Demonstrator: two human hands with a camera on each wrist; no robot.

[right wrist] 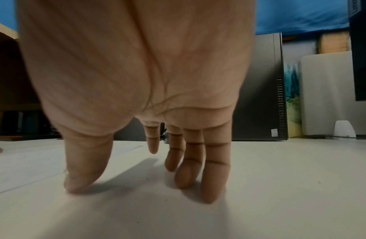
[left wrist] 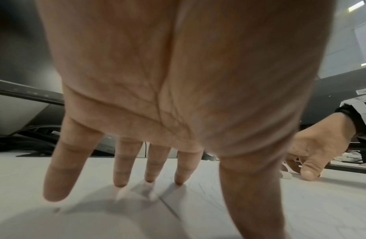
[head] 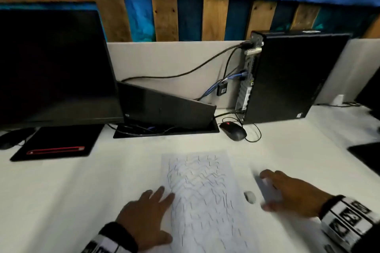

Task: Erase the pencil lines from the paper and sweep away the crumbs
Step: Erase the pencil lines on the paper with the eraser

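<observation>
Although both hands are at the desk (head: pixel 61 201), the erasing looks, as a judgement, not yet begun: the single sheet of paper (head: pixel 205 201) lying flat near the front edge is covered nearly top to bottom with short dark pencil lines (head: pixel 197 187), and no cleared patch or crumbs can be made out. Everything seems left to do: take up an eraser, rub out the marks, sweep off the debris.

Going from largest to smallest: one white desk; one dark monitor (head: pixel 51 63) at the back left; one black computer tower (head: pixel 287 76) at the back right; one sheet of paper; two hands; one black mouse (head: pixel 233 130) beside the tower; one small pale eraser (head: pixel 249 197) just right of the paper.

Left hand (head: pixel 144 215) lies flat, fingers straight and spread, fingertips (left wrist: pixel 179 181) touching the paper's left edge. Right hand (head: pixel 292 193) is right of the eraser, fingers (right wrist: pixel 210 171) straight and mostly close together, tips on the desk, holding nothing. A blurred pale shape near it cannot be identified.
</observation>
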